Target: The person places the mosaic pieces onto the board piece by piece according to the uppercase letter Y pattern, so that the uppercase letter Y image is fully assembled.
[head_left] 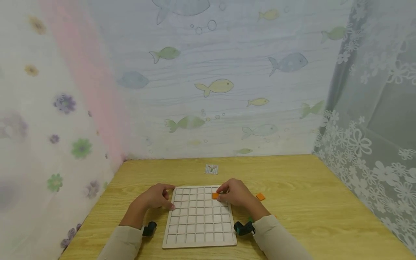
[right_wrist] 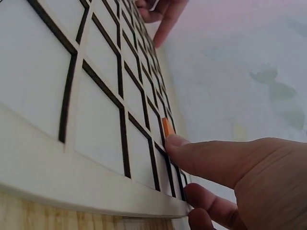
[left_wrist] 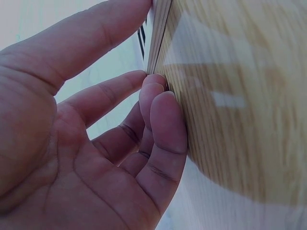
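Observation:
A pale wooden board (head_left: 191,219) with a grid of square cells lies on the table. My left hand (head_left: 156,196) is at its far left corner, index fingertip at the corner and thumb on the left edge. In the left wrist view the other fingers of that hand (left_wrist: 110,120) bend loosely beside the board's edge. Over the far right part of the grid, my right hand (head_left: 236,193) pinches a small orange square tile (head_left: 215,195) between thumb and fingers. The tile (right_wrist: 166,126) stands tilted up from the board in the right wrist view, partly hidden by the thumb.
Behind the board lies a small card (head_left: 211,169) printted with a coloured grid pattern. A second orange tile (head_left: 260,196) rests right of the right hand. A green piece (head_left: 250,219) shows partly beside the right wrist. Patterned curtains (head_left: 214,108) surround the wooden table (head_left: 312,202).

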The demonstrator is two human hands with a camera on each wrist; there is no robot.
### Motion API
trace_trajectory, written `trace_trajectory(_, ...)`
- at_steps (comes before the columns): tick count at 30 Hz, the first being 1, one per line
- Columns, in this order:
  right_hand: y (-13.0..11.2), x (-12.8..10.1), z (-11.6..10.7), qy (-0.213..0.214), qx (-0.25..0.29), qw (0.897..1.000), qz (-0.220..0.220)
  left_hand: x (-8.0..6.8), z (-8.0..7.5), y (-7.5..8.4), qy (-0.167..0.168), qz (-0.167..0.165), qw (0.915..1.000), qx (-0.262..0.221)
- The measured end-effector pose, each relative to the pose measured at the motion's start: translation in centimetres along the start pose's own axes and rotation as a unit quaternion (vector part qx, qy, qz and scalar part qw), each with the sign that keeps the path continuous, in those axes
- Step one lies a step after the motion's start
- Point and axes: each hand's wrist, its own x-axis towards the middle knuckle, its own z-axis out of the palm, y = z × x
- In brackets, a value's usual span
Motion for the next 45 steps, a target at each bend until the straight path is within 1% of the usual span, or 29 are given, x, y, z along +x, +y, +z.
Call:
trace_trajectory(3, 0.1, -0.2, -0.1, -0.003, -0.002, 1.0, 0.007, 0.1, 0.1, 0.1, -0.006, 0.002, 1.0, -0.001)
trace_trajectory(6, 0.1, -0.2, -0.3, -0.003, 0.0, 1.0, 0.008, 0.1, 0.3, 0.2, -0.004, 0.0, 1.0, 0.001)
trace_trajectory(13, 0.7, -0.5, -0.5, -0.004, -0.007, 1.0, -0.01, -0.2, 0.3, 0.6, 0.002, -0.006, 1.0, 0.002)
trace_trajectory(19, 1.2, -1.3, -1.8, 0.006, -0.024, 1.0, 0.0, -0.5, 0.3, 0.9, 0.001, -0.003, 1.0, 0.004)
trace_trajectory(23, 1.4, -1.8, -2.9, 0.015, -0.027, 0.999, 0.018, -0.5, 0.1, 0.9, 0.003, -0.003, 1.0, 0.006)
trace_trajectory(28, 2.3, -2.2, -3.8, 0.033, -0.004, 0.998, 0.044, -0.5, -0.2, 0.9, 0.004, -0.003, 1.0, 0.007)
trace_trajectory(33, 3.8, -2.7, -4.6, 0.039, 0.025, 0.998, 0.041, -0.5, 0.0, 0.7, 0.003, -0.002, 1.0, 0.003)
trace_trajectory(35, 4.3, -2.7, -4.8, 0.04, 0.027, 0.998, 0.036, -0.5, 0.1, 0.7, 0.003, -0.002, 1.0, 0.004)
trace_trajectory(39, 5.1, -2.7, -5.0, 0.039, 0.025, 0.998, 0.041, -0.7, 0.1, 0.6, 0.004, -0.007, 0.9999, 0.008)
trace_trajectory(45, 5.5, -2.9, -5.1, 0.039, 0.03, 0.996, 0.07, -0.7, 0.0, 0.9, 0.004, -0.001, 0.9999, 0.016)
